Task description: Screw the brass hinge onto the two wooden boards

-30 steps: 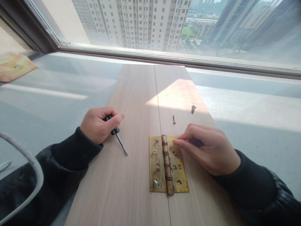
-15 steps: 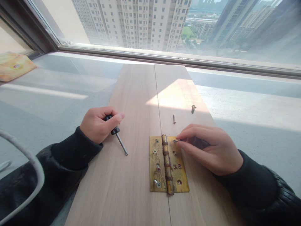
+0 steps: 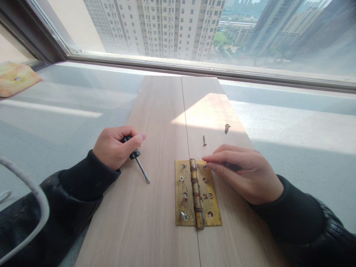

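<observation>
Left fingers (image 3: 135,144) clamped on screwdriver (image 3: 135,154) (tip (image 3: 148,181) slanting down-right), right fingers (image 3: 219,170) pinching screw (image 3: 205,166)

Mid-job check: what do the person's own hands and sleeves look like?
The left hand and right hand show no gloves. The left sleeve and right sleeve are black, shiny and creased, ending in duller black cuffs. No markings are visible.

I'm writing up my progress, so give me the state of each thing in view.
Left hand: closed around the screwdriver.
Screwdriver: tip apart from the hinge.
Right hand: pinched, apparently on a screw at the hinge.
Hinge: opened flat, stained, left leaf bearing screws.
Loose screws: lying beyond the hinge.
Boards: side by side, thin seam between.
Cable: curved.
Window: glass hazy.
</observation>
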`<control>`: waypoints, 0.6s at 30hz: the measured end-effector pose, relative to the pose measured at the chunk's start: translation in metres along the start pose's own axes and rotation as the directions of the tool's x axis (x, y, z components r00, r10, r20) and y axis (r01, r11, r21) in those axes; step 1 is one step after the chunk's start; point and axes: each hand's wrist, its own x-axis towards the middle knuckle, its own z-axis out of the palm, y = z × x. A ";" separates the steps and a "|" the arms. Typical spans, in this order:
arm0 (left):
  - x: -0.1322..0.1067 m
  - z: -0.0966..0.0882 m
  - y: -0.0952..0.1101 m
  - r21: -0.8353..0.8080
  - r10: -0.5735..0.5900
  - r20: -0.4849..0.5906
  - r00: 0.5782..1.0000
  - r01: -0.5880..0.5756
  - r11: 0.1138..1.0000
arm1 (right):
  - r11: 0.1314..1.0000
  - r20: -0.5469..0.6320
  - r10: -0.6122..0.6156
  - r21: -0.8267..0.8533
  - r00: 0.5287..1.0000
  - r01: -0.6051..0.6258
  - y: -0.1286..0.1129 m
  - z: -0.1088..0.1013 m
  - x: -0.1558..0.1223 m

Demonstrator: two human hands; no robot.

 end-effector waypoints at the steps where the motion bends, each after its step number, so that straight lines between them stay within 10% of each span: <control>1: 0.000 0.000 0.000 -0.003 0.002 0.000 1.000 -0.002 1.000 | 1.000 0.003 0.014 -0.005 1.000 -0.014 0.000 0.000 0.000; 18: -0.002 -0.001 0.004 -0.050 -0.003 0.009 1.000 0.004 0.999 | 0.986 0.009 0.152 -0.067 0.988 -0.151 -0.003 0.003 0.000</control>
